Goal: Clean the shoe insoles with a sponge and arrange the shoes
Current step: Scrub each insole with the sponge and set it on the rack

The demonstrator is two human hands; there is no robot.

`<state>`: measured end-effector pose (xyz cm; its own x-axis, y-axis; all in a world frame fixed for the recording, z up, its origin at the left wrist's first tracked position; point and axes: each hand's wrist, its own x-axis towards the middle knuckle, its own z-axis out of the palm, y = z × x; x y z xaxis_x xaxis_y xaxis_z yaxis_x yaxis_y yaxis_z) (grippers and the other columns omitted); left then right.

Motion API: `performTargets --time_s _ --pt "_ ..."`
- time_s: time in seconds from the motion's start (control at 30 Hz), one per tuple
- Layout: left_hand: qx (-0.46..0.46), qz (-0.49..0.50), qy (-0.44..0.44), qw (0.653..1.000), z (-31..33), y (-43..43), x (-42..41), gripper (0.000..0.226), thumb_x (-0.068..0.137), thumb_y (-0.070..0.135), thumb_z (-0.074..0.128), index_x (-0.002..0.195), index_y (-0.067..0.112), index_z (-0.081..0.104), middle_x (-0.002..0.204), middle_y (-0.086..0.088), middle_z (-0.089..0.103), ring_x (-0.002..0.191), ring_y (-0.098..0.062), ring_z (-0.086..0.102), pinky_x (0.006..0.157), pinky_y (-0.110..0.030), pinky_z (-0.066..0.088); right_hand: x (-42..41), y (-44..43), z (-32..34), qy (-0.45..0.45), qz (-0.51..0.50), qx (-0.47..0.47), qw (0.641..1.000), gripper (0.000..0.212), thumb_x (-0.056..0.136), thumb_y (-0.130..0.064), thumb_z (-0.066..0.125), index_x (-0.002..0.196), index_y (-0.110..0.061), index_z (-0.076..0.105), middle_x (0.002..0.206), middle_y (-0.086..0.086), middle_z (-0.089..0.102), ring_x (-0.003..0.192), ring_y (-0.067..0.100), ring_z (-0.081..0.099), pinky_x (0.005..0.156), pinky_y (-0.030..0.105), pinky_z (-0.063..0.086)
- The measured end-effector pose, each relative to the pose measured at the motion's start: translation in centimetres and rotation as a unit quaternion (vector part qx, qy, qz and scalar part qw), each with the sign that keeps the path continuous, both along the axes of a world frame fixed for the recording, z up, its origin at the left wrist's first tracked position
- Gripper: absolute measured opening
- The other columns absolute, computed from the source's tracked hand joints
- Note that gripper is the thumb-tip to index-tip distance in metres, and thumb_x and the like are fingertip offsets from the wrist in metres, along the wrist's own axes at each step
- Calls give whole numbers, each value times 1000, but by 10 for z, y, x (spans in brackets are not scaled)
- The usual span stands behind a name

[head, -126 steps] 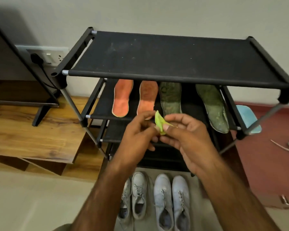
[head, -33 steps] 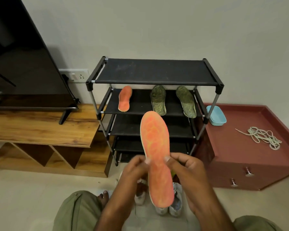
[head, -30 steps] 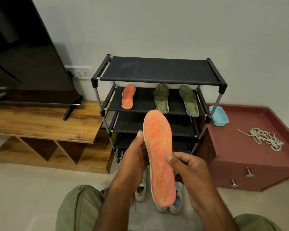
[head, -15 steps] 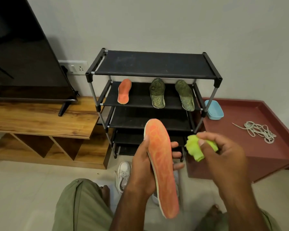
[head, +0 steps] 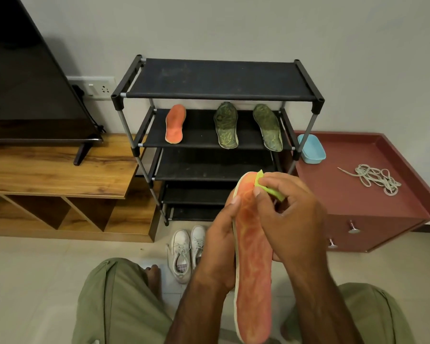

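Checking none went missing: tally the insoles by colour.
Orange: 2, the shelved orange insole and the held orange insole.
Green: 2, the left green insole and the right green insole, both shelved.
Total: 4.

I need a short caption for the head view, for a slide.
The left hand holds an orange insole while the right hand presses a green sponge on its upper end.

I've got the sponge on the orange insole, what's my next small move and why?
Probably draw the sponge down the orange insole toward the near end. The right hand pinches it at the far tip; the left hand grips the insole's side.
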<state>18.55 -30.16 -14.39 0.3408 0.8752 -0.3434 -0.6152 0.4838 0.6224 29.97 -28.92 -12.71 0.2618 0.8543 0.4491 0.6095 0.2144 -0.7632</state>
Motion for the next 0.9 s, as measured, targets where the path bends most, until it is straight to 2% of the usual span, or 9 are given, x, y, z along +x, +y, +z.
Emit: performTargets --time_s 0.07,0.17,0.3,0.33,0.43,0.53,0.67,0.8,0.9 --pt "-3 -1 -10 1000 2 -2 -1 53 98 36 49 134 0 64 117 -23 71 103 -30 71 85 -38 61 1 1 0 6 2 -17 1000 14 92 -15 74 103 -22 80 102 -24 63 99 -11 61 83 2 44" --pt "2 -10 -24 1000 3 -2 0 54 90 30 51 133 -2 61 107 -22 73 90 -29 74 73 -38 63 4 2 -2 -23 -11 -30 999 18 88 -12 79 103 -23 79 100 -20 63 95 -7 61 82 2 43" --pt "13 2 -11 1000 4 -3 1 58 88 28 48 138 0 53 96 -20 75 76 -28 75 63 -36 63 10 5 0 1 16 -69 997 46 85 -13 82 127 -26 70 108 -17 61 97 -1 62 83 14 51" --pt "20 3 -7 1000 5 -3 1 57 89 28 46 138 -1 51 93 -19 75 72 -28 74 60 -36 62 11 6 1 -7 18 -77 997 44 85 -15 82 126 -27 71 108 -18 60 97 -1 61 83 15 51" --pt "29 17 -14 999 7 -4 3 47 88 23 45 126 -4 53 74 -14 73 56 -23 71 47 -31 58 13 4 3 -31 5 -78 996 25 86 -19 81 109 -28 77 97 -27 56 89 -10 58 76 1 40" --pt "21 22 -15 999 6 -4 3 35 101 20 36 112 -5 58 66 -12 70 50 -22 68 41 -30 54 15 2 6 -2 -24 -34 999 18 87 -16 79 99 -30 78 91 -31 57 88 -12 60 72 3 45" --pt "8 20 0 1000 3 0 4 48 102 28 38 94 3 78 78 -14 74 60 -23 72 51 -33 60 13 1 16 59 -14 10 998 26 88 -19 77 104 -38 72 95 -32 61 91 -5 65 74 8 50" --pt "32 32 39 998 10 1 10 50 104 40 40 125 5 69 107 -19 75 96 -25 74 83 -36 61 7 5 7 -10 -35 -33 999 17 91 -24 78 107 -28 78 90 -28 57 85 -6 60 74 13 48" --pt "37 19 78 996 10 1 10 55 105 45 37 127 4 67 107 -19 75 96 -23 75 81 -34 61 7 6 6 -14 -51 -44 998 14 92 -24 76 105 -28 79 92 -20 62 83 -7 60 71 9 44"
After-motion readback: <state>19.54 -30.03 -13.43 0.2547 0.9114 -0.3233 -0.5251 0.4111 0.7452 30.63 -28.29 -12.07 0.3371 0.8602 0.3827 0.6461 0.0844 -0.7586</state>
